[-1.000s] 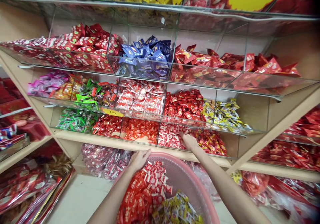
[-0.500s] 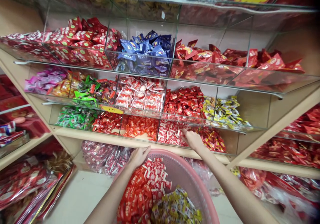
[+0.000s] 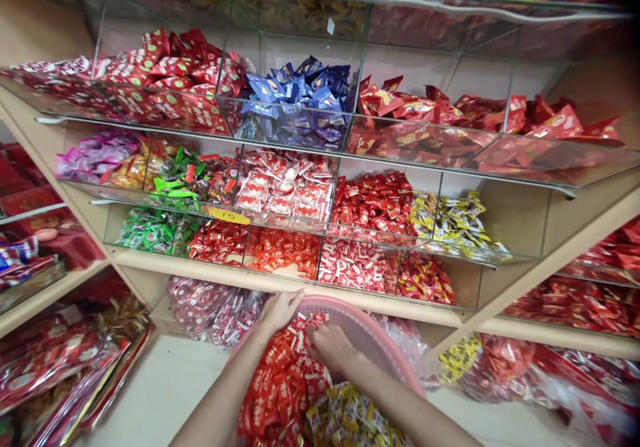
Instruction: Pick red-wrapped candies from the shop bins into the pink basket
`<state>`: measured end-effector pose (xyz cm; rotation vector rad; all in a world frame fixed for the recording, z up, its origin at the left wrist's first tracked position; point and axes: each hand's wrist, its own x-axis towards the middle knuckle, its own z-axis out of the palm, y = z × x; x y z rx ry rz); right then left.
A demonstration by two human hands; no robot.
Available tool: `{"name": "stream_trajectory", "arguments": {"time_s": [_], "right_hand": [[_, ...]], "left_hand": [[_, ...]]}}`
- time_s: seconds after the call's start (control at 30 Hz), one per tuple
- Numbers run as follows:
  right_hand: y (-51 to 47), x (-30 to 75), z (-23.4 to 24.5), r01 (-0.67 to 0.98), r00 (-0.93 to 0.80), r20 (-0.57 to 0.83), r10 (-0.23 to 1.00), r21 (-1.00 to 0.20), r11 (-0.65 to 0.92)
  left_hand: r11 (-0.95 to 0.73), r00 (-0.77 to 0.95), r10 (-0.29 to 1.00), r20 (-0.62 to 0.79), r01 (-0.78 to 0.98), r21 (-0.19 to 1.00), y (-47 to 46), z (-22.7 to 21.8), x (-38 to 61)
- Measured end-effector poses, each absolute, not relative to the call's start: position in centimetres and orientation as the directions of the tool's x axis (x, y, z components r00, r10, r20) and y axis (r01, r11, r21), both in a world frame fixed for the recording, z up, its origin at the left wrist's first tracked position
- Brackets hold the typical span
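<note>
My left hand [image 3: 283,309] is closed over the far left rim of a round pink plastic basket [image 3: 387,340]. Inside the basket lie orange-red wrapped candies [image 3: 273,390], red-and-white wrapped candies [image 3: 314,374] and a heap of yellow-and-white wrapped candies [image 3: 353,417]. Curled into a fist, my right hand [image 3: 333,346] is inside the basket, low over the red-and-white candies. Its fingertips are hidden, so what they hold does not show. Just beyond the basket, the bottom shelf row has a bin of similar red-and-white candies [image 3: 350,265].
Clear-walled bins of candy rise in tiers ahead, including blue packets [image 3: 300,97] and red packets [image 3: 170,77]. A wooden shelf edge [image 3: 200,264] runs behind the basket. Bagged candies [image 3: 215,310] lie under it, and pale floor [image 3: 170,387] shows at left.
My right hand has left the bin of red-and-white candies and come down and left into the basket. My left hand stays on the rim.
</note>
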<state>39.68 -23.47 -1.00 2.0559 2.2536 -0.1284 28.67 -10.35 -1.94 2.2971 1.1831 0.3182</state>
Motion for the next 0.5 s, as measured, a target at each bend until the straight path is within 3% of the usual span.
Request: {"name": "stream_trajectory", "arguments": {"time_s": [0.23, 0.5], "right_hand": [[-22.5, 38.7, -1.9, 0.985, -0.134, -0.067, 0.989, 0.099, 0.14], [-22.4, 37.9, -2.0, 0.977, -0.172, -0.096, 0.98, 0.107, 0.182]], "left_hand": [[-0.474, 0.594, 0.803, -0.036, 0.675, 0.565, -10.4, -1.9, 28.6], [-0.465, 0.589, 0.807, -0.046, 0.68, 0.567, -10.5, -1.7, 28.6]]}}
